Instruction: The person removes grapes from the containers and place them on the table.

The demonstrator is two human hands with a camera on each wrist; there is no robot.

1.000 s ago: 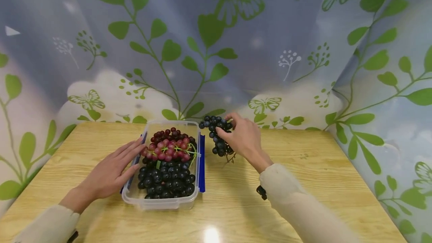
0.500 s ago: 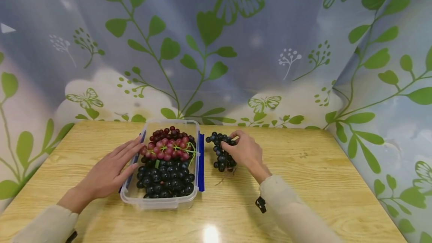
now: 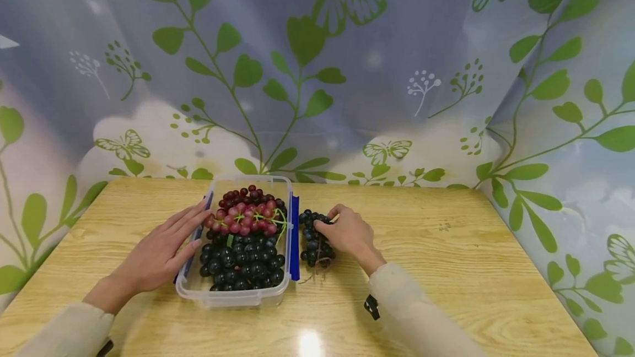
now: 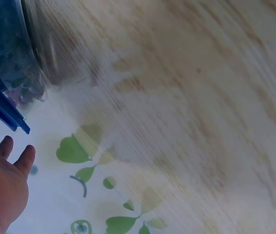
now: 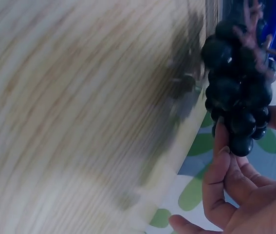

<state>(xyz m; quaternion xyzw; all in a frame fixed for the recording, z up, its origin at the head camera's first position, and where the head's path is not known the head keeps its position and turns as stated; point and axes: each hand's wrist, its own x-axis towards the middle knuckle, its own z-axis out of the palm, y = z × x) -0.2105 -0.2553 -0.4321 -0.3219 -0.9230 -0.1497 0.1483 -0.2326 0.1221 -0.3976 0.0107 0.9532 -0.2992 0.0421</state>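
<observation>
My right hand (image 3: 347, 233) grips a bunch of small dark grapes (image 3: 312, 244) just right of a clear plastic container (image 3: 233, 295). In the right wrist view the thumb and fingers hold the end of that bunch (image 5: 232, 90), and thin brown stems show at its other end. Whether the bunch touches the table I cannot tell. My left hand (image 3: 154, 255) lies along the container's left side with straight fingers. Inside the container, pinkish-red grapes (image 3: 245, 219) with green stems lie over darker ones. Large black grapes (image 3: 240, 263) fill the near half.
Blue latch flaps hang folded out at the container's sides, the right flap (image 3: 295, 241) beside the held bunch. Below everything is a light wooden table (image 3: 421, 236). A leaf-patterned cloth (image 3: 372, 70) hangs behind the table's far edge.
My right hand has brought the grape bunch nearer to me and lower, then left toward the container's right side. The left hand and the container have stayed in place.
</observation>
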